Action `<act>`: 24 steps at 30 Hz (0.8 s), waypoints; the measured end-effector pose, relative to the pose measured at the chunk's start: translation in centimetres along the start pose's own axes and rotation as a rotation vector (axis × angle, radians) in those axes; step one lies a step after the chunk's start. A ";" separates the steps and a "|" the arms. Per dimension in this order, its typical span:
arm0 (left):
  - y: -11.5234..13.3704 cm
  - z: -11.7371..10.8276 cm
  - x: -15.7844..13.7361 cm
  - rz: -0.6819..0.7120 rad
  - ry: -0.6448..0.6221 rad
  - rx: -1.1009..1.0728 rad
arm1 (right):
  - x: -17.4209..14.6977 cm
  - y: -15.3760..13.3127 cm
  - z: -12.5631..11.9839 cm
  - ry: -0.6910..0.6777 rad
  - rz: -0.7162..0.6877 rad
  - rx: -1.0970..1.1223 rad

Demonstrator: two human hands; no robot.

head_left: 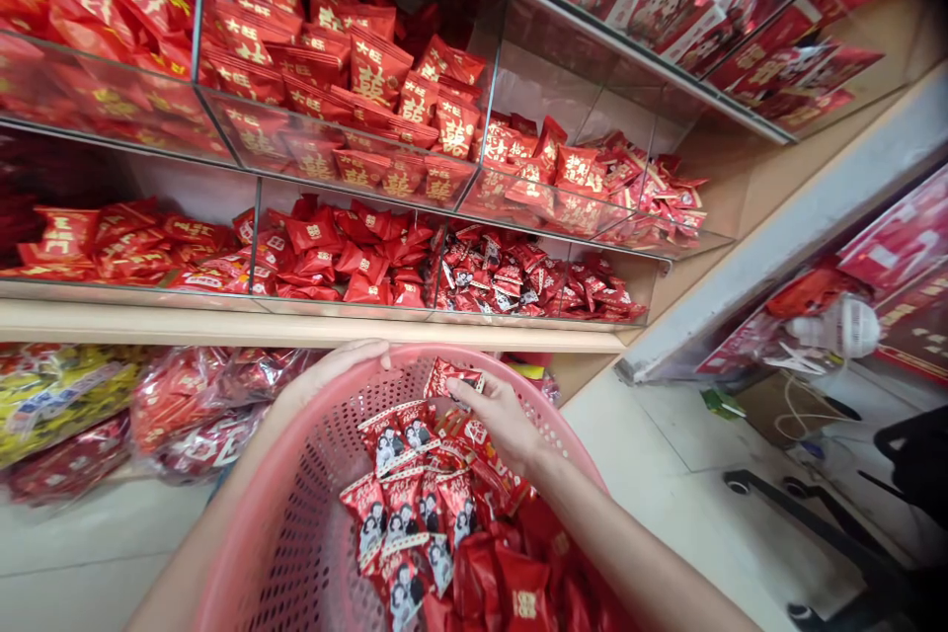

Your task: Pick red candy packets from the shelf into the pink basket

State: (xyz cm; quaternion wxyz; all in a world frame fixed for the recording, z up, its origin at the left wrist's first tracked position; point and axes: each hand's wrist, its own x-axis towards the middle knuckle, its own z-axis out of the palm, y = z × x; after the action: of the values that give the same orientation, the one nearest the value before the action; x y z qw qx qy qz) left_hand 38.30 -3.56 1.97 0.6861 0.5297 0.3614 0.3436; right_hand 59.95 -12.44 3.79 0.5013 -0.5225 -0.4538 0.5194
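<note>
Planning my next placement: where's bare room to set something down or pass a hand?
Bare floor tile lies between the pink basket and black chair base. Inside the basket, room shows between its left wall and the couple-print packets. Crowded: the basket's lower right, heaped with red packets, and the lower shelf compartments.

The pinched packet (436, 377) at your right fingers (466, 392) is red with pale lettering. Below them you have couple-print packets (404, 513), red with black-and-white figures, and glossy red packets (481, 575) with gold emblems. Under your left fingers (366, 352), the perforated basket (273, 494) is pink, patterned with rows of holes. Above both, double-happiness packets (377, 69) show gold characters on red.
</note>
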 end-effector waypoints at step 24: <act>1.7 0.9 -0.5 0.037 0.004 0.153 | -0.4 1.0 -1.0 -0.140 0.227 0.106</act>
State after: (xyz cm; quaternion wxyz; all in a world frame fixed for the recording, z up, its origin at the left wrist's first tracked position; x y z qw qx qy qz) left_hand 38.65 -4.05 3.82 0.6364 0.5865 0.3782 0.3285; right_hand 60.89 -13.01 2.75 0.4336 -0.5056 -0.3975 0.6311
